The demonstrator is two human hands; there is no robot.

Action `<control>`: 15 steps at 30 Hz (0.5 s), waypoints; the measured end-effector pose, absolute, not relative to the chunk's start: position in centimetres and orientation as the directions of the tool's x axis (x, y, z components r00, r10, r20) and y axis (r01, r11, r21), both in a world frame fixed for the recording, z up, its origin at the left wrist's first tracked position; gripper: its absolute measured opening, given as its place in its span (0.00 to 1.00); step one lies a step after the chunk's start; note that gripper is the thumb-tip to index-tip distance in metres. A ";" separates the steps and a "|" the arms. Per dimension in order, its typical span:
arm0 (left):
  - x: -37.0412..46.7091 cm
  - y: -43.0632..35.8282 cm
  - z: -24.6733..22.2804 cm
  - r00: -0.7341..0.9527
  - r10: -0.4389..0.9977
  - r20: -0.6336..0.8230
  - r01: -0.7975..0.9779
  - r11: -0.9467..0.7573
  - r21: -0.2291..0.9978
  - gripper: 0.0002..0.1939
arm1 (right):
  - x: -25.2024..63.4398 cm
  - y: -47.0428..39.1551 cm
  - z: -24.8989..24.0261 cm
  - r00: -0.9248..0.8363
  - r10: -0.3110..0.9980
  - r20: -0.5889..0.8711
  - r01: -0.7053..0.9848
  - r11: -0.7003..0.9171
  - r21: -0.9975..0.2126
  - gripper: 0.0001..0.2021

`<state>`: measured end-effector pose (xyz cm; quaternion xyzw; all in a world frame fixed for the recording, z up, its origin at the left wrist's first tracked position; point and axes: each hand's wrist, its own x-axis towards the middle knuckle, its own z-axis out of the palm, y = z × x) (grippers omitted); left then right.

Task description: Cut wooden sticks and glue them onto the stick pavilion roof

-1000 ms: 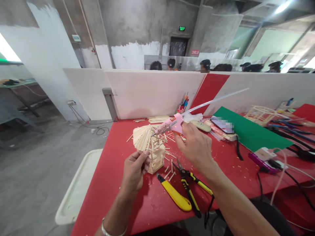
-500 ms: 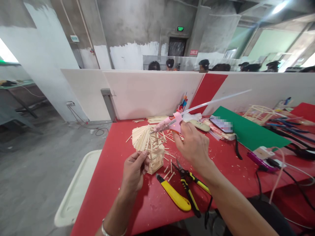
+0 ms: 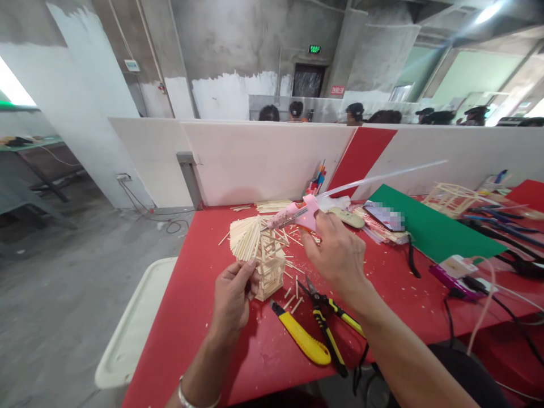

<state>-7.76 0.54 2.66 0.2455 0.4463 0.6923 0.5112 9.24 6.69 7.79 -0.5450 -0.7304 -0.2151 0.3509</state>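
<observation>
A small house model (image 3: 271, 275) built of thin wooden sticks stands on the red tabletop, its fan-like stick roof (image 3: 244, 237) spreading to the left. My left hand (image 3: 236, 286) is closed, thumb and fingers pinching the model's left side below the roof; the fingertips are partly hidden. In my right hand (image 3: 338, 243) is a pink hot glue gun (image 3: 293, 216), fingers wrapped round its handle. Its nozzle points left and down at the top of the model, close to the roof sticks; whether it touches I cannot tell. A long clear glue stick (image 3: 382, 178) juts from its back.
A yellow utility knife (image 3: 304, 339) and black-and-yellow pliers (image 3: 325, 323) lie in front of the model, beside loose cut sticks (image 3: 293, 299). Rightward are a phone (image 3: 386, 215), a green board (image 3: 433, 226) and a purple power strip (image 3: 454, 281) with cables. A white partition (image 3: 272, 161) stands behind.
The glue gun has shifted slightly to the right and its glue stick has dipped a little. My left hand keeps its pinch on the model.
</observation>
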 end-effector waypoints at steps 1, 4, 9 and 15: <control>-7.8 0.5 2.7 -0.348 0.930 -0.120 -0.499 -0.076 0.863 0.11 | 9.2 6.7 7.7 -0.167 0.650 0.741 0.946 0.318 -0.066 0.14; -8.0 0.3 2.9 -0.318 0.939 -0.128 -0.533 -0.066 0.844 0.10 | 9.1 6.7 7.5 -0.168 0.657 0.735 0.943 0.325 -0.074 0.13; -8.1 0.4 2.8 -0.306 0.938 -0.162 -0.553 -0.037 0.832 0.09 | 9.0 6.6 7.2 -0.164 0.653 0.739 0.940 0.331 -0.083 0.12; -8.3 0.6 2.5 -0.321 0.936 -0.143 -0.554 -0.063 0.830 0.09 | 9.0 6.5 6.9 -0.163 0.649 0.743 0.938 0.336 -0.088 0.13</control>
